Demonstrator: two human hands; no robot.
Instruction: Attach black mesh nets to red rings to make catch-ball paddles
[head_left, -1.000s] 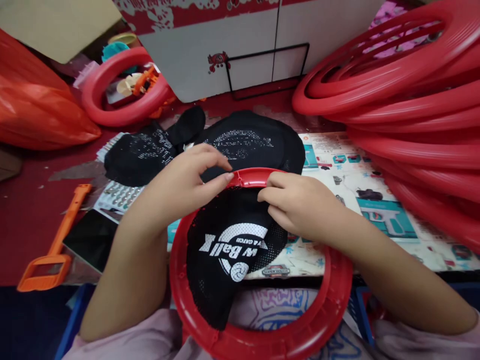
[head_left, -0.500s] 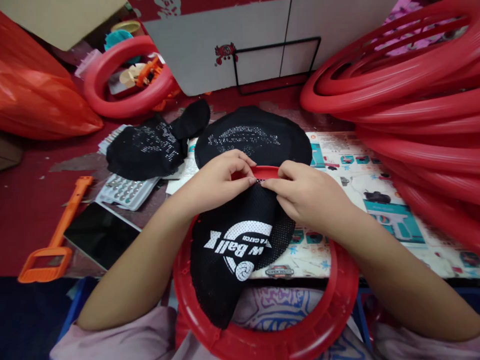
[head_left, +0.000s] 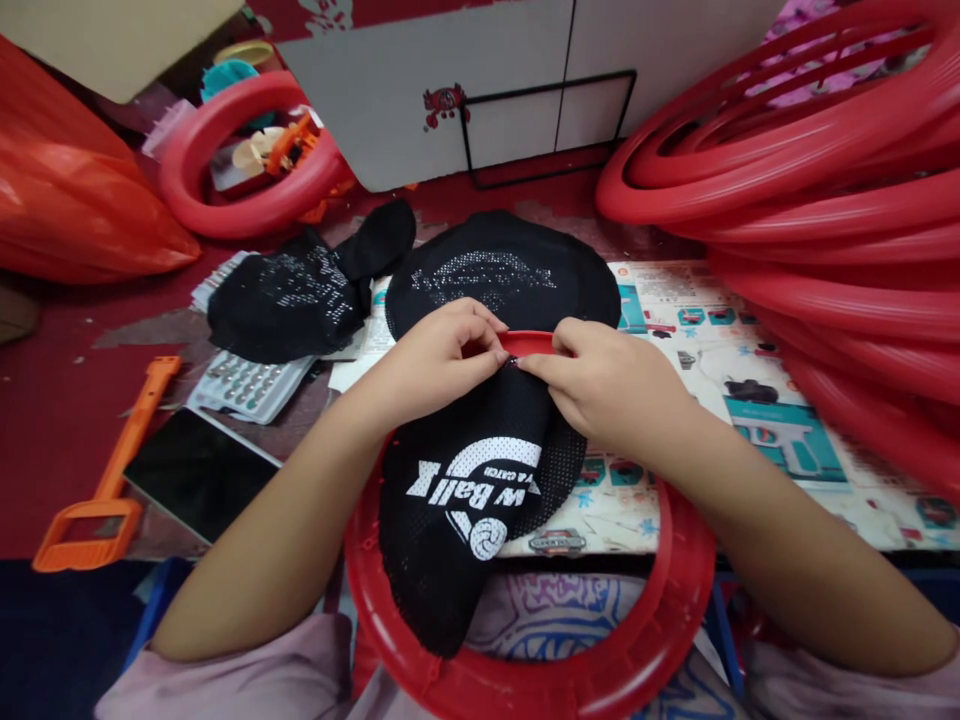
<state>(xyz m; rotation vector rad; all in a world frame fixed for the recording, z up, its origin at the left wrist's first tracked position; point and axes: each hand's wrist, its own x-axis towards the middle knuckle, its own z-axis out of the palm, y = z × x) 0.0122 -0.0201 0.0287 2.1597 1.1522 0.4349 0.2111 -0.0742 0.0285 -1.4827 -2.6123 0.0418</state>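
Observation:
A red plastic ring leans between my lap and the table edge. Over its far side hangs a black mesh cloth with white print, partly folded over itself. My left hand pinches the cloth's upper edge at the ring's far rim. Close beside it, my right hand pinches the same edge between thumb and finger, the fingertips of both hands almost touching. Just beyond my hands lies a round pile of black mesh cloths on the printed cardboard.
Red rings are stacked high on the right. On the left are crumpled black cloths, a calculator, a dark-screened tablet and an orange plastic handle. Behind stand a white box and a thin black wire frame.
Both hands keep their pinch on the cloth edge with hardly any movement. The whole view has shifted slightly.

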